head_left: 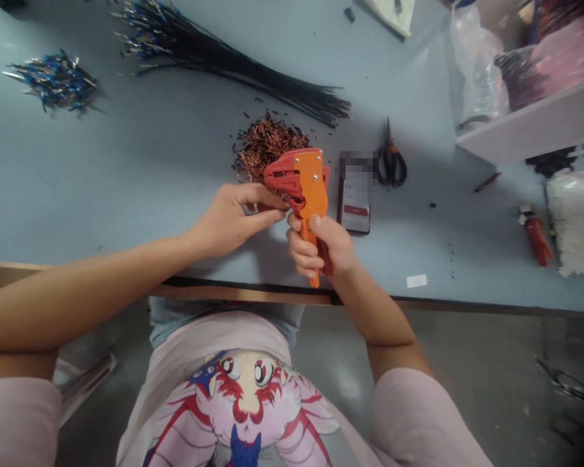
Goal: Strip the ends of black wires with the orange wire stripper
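My right hand (338, 243) is wrapped round the handles of an orange and red wire stripper (313, 185), held upright above the table near its front edge. Thumb and fingers of my left hand (224, 220) come together just left of the tool's red jaws. Whatever sits between those fingertips is hidden or too small to make out. Right behind the jaws lies a heap of short copper wire offcuts (267, 139), with black insulation bits around it. Farther back stretches a long bundle of black wires (253, 71), with blue and metal ends at its left.
A small pile of blue-sleeved metal pieces (56, 81) lies at the back left. Right of the stripper are a phone (355, 204) and black-handled scissors (392, 165). A white label (416, 281), a red lighter-like object (536, 237) and a shelf (520, 123) with plastic bags stand farther right.
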{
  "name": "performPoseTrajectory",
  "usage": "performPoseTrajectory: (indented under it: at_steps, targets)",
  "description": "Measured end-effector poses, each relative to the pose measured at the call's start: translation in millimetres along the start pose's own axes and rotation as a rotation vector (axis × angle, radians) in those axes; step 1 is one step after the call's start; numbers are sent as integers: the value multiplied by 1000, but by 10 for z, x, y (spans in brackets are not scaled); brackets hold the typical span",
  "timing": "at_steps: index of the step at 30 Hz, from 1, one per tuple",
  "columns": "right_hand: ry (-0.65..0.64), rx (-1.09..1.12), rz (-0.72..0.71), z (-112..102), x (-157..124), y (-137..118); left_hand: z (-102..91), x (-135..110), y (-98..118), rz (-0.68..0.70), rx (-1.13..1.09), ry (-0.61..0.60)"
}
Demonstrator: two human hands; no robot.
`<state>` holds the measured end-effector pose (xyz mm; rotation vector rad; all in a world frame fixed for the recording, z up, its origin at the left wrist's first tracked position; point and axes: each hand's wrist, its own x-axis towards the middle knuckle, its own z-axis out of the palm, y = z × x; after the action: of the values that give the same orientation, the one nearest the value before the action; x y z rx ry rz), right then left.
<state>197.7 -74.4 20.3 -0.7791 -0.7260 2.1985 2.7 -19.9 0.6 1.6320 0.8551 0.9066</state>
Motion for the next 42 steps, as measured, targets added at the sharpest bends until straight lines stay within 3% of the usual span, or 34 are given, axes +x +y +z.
performPoseTrajectory:
  at_steps: [6, 9, 12, 15, 21, 28, 32, 35, 42]
  targets:
    - [201, 20, -36, -65, 53, -116, -104, 88, -111, 115, 415, 122]
    - [285, -33, -100, -88, 20, -180, -175, 138, -123, 91, 535, 171]
    - [314, -108, -133, -85, -44, -205, -220, 147, -53, -28, 504, 134]
    - [302, -145, -73, -62, -87, -179, -252, 133, 9, -92, 410, 94]
    - [207, -216, 93, -75, -9, -47, -356, 188, -120, -126, 414, 12]
    - [208, -229, -191, -159, 34, -75, -354, 253, -163, -5, 318, 180]
    - [166, -177, -153, -160, 25, -93, -335, 240, -186, -48, 282, 126]
    - [202, -213, -126, -152, 47, -51, -319, 227, -230, -29, 273, 66]
    - [256, -292, -322, -68, -23, -57, -320, 231, -195, 117, 242, 154]
